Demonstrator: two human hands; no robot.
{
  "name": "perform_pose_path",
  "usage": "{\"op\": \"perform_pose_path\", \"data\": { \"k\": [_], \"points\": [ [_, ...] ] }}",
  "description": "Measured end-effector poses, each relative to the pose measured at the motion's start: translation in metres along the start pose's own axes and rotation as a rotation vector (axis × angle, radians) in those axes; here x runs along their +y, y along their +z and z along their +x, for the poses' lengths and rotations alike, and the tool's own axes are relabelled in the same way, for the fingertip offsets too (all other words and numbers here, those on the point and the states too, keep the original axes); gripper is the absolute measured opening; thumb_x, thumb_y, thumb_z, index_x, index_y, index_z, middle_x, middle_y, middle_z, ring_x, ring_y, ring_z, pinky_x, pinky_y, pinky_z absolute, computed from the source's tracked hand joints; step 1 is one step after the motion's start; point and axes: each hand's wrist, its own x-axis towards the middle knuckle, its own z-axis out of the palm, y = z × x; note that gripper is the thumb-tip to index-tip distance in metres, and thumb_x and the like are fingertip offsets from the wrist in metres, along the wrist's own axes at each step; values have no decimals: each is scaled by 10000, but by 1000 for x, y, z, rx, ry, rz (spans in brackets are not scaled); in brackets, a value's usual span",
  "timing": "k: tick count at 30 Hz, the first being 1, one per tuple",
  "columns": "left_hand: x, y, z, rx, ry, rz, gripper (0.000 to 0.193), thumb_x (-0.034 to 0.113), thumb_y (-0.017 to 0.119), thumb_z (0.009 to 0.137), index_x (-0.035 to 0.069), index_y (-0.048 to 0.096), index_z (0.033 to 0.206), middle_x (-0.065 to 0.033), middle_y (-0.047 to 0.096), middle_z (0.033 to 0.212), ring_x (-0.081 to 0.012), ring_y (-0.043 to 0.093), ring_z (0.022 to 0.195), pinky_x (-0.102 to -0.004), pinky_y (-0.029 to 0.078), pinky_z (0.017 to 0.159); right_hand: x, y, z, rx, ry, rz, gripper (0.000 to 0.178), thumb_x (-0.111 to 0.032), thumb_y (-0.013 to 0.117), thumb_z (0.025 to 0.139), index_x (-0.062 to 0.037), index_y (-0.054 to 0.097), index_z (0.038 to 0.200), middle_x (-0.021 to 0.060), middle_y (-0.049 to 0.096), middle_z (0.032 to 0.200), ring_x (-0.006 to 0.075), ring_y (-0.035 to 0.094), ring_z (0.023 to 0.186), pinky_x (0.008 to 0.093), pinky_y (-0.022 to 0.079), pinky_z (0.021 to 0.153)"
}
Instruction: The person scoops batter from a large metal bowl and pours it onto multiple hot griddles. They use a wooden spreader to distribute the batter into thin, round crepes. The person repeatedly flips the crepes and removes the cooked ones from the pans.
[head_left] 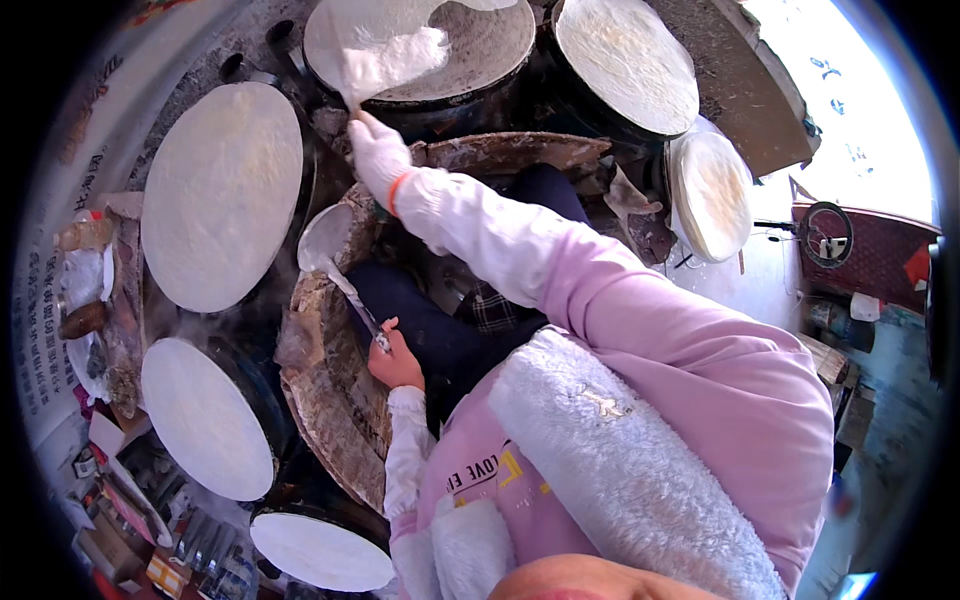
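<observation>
My left hand (397, 362), bare, is closed around the handle of a ladle (326, 238). The ladle's batter-coated bowl rests by the rim of the brown, crusted counter. My right hand (381, 160), in a white glove with an orange band at the wrist, reaches to the far griddle (490, 52). It grips the thin handle of a spreader (353, 88), whose far end is smeared by motion. White batter (395, 62) lies in a thick heap beside the spreader. A thin layer covers the griddle's left and far part; its right part shows grey and bare.
Round griddles topped with pale sheets curve around me: a large one (222, 195) at left, another (627, 65) at far right, two nearer at lower left. A stack of round flatbreads (712, 195) sits at right. The curved brown counter (335, 415) edges my lap. Jars and boxes crowd the left.
</observation>
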Motion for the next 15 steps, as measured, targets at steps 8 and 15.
{"op": "perform_pose_path", "data": {
  "k": [8,15],
  "points": [
    [-6,-2,-5,8,36,9,218,113,566,903,24,750,977,-138,740,935,-245,693,822,-358,525,766,-29,-137,0,39,198,140,374,-324,510,1004,-199,588,1349,58,551,674,162,508,493,329,445,423],
    [10,9,-5,-30,83,46,231,127,560,912,31,756,986,-135,741,934,-247,701,844,-356,527,795,4,-99,-50,-297,34,-60,404,-319,506,1006,-175,568,1378,55,603,697,149,542,474,324,470,447]
  ]
}}
